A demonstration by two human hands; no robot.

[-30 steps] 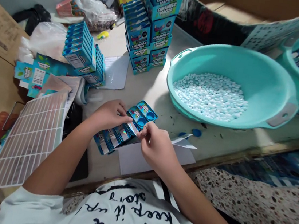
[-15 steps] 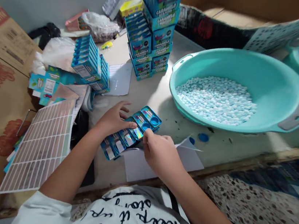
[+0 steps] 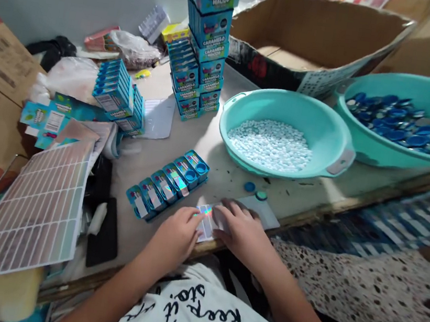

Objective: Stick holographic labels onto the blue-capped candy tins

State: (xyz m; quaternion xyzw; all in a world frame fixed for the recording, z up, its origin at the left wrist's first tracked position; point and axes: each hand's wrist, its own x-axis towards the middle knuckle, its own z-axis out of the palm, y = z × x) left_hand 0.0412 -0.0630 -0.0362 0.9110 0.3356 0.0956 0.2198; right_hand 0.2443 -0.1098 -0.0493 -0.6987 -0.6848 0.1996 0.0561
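A small sheet of shiny stickers (image 3: 205,227) lies at the table's front edge, with rainbow glints on it. My left hand (image 3: 177,234) pinches its left side, thumb and forefinger together. From the right, my right hand (image 3: 241,229) curls over the same sheet with bent fingers; what lies under its palm is hidden. Just beyond my left hand stands a slanted row of blue candy packs (image 3: 164,185). Shiny stickers cover the round spots on several of them, while the two at the far right end show bare blue rings.
Behind stand a tall stack of blue candy boxes (image 3: 209,39) and a turquoise tub of white candies (image 3: 280,146). Another tub (image 3: 390,157) holds blue lids. Two loose round caps, one a blue cap (image 3: 249,186), lie nearby. A large sticker sheet (image 3: 34,211) leans at left.
Both hands have left the row of packs and come down to the sticker sheet at the table edge. The row now carries another shiny sticker. The view has swung right.
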